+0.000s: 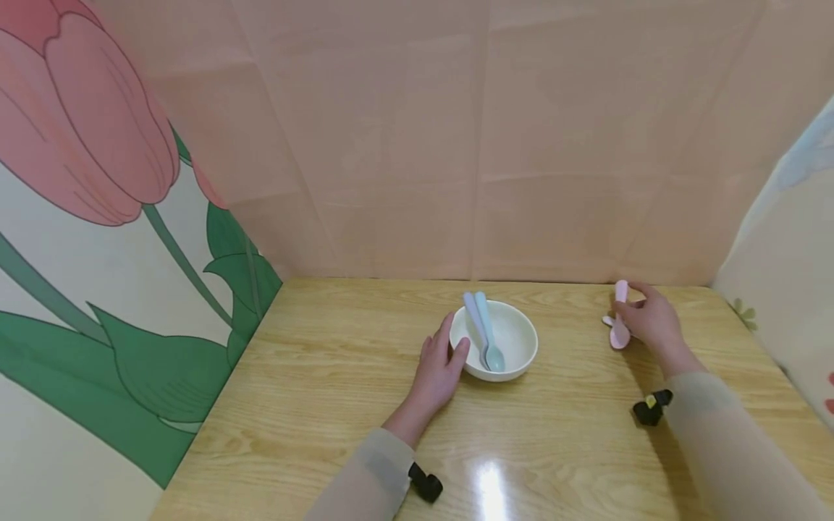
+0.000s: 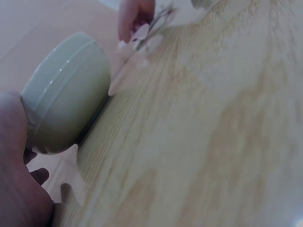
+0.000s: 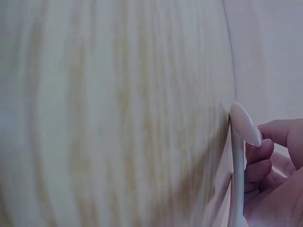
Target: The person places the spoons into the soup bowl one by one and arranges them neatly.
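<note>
A white bowl sits on the wooden table, with a lavender utensil and a light-blue spoon leaning inside it. My left hand holds the bowl's left side, its thumb at the rim and its fingers along the outer wall. Farther right, my right hand pinches a pink spoon just above the table. Another pale utensil lies partly hidden beneath that spoon. In the right wrist view, the spoon's head is beside the curled fingers, near a long pale handle.
The wooden table meets a peach-coloured cloth along its back edge. A panel with a printed tulip stands at the left, and a pale panel at the right. Each sleeve cuff bears a small black camera.
</note>
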Tool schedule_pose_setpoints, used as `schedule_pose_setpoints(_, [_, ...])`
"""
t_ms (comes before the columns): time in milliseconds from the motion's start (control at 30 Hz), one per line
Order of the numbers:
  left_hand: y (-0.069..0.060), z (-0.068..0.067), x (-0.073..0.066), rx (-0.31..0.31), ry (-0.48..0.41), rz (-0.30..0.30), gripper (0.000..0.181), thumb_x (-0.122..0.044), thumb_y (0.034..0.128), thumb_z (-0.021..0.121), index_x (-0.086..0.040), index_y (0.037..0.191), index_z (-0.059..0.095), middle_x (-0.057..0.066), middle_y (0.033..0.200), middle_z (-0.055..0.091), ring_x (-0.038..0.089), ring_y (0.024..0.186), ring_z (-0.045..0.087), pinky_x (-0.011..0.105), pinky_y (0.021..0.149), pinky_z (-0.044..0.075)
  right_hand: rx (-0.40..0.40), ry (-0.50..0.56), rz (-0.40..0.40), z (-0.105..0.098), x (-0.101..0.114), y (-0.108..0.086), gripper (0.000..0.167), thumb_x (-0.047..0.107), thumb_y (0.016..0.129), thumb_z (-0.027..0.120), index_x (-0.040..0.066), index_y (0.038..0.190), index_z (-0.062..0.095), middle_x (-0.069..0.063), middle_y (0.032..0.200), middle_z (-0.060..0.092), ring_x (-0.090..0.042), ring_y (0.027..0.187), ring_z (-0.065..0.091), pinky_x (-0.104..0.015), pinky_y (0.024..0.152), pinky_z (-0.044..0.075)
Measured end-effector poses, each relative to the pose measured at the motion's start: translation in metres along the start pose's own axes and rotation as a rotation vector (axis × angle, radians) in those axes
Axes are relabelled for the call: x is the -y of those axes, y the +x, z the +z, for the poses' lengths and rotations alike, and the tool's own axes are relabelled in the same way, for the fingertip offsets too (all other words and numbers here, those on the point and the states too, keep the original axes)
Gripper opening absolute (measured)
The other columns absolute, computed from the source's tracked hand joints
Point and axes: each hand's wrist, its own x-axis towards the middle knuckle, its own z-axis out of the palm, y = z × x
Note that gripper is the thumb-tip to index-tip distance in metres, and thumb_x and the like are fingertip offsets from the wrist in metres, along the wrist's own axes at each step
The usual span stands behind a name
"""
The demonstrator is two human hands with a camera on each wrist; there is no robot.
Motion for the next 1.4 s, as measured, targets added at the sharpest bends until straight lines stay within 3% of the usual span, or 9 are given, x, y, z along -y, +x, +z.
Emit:
schedule_pose_setpoints(267, [-0.001, -0.001, -0.002, 0.005, -0.001, -0.005, 0.073, -0.058, 0.1172, 0.039, -0.025, 0.179, 0.02, 0.007, 0.178, 0.035, 0.029, 0.164, 0.031, 0.052, 0.137, 0.007, -0.039, 0.089, -0.008, 0.001, 0.004, -0.004, 0.072, 0.035, 0.111, 0.063, -0.004, 0.166, 0.038, -0.027, 0.115, 0.065, -0.02, 0.082, 0.063, -0.029, 0.059, 0.056])
schedule_pose_setpoints(567, [0.004, 0.001, 0.0, -0.007, 0.002, -0.003, 0.073, -0.057, 0.1174, 0.04, -0.023, 0.179, 0.02, 0.008, 0.178, 0.036, 0.03, 0.164, 0.031, 0.053, 0.137, 0.007, -0.076, 0.187, -0.066, 0.002, 0.033, -0.016, 0.069, 0.027, 0.113, 0.061, -0.002, 0.169, 0.034, -0.027, 0.118, 0.065, -0.002, 0.074, 0.059, -0.02, 0.059, 0.055])
schedule_pose_setpoints(933, [0.015, 0.005, 0.0, -0.024, 0.001, -0.001, 0.072, -0.056, 0.1179, 0.04, -0.021, 0.178, 0.021, 0.008, 0.177, 0.036, 0.028, 0.164, 0.032, 0.053, 0.137, 0.007, -0.068, 0.365, -0.118, 0.012, 0.059, -0.008, 0.07, 0.019, 0.11, 0.067, 0.004, 0.171, 0.035, 0.003, 0.099, 0.066, -0.002, 0.07, 0.065, -0.02, 0.062, 0.06])
schedule_pose_setpoints(1233, [0.015, 0.005, -0.001, -0.018, -0.007, -0.02, 0.074, -0.058, 0.1175, 0.039, -0.021, 0.179, 0.02, 0.005, 0.178, 0.034, 0.026, 0.164, 0.03, 0.051, 0.137, 0.006, -0.028, 0.452, -0.148, 0.017, 0.083, -0.016, 0.072, 0.014, 0.11, 0.067, 0.005, 0.172, 0.032, 0.007, 0.097, 0.067, -0.001, 0.074, 0.064, -0.019, 0.064, 0.059])
schedule_pose_setpoints(1400, [0.017, 0.006, 0.001, -0.023, -0.007, -0.02, 0.074, -0.058, 0.1173, 0.04, -0.021, 0.178, 0.021, 0.004, 0.178, 0.035, 0.026, 0.164, 0.031, 0.052, 0.137, 0.007, 0.004, 0.476, -0.17, 0.021, 0.096, -0.02, 0.072, 0.015, 0.111, 0.066, 0.007, 0.174, 0.031, 0.002, 0.1, 0.065, -0.005, 0.072, 0.064, -0.019, 0.065, 0.06])
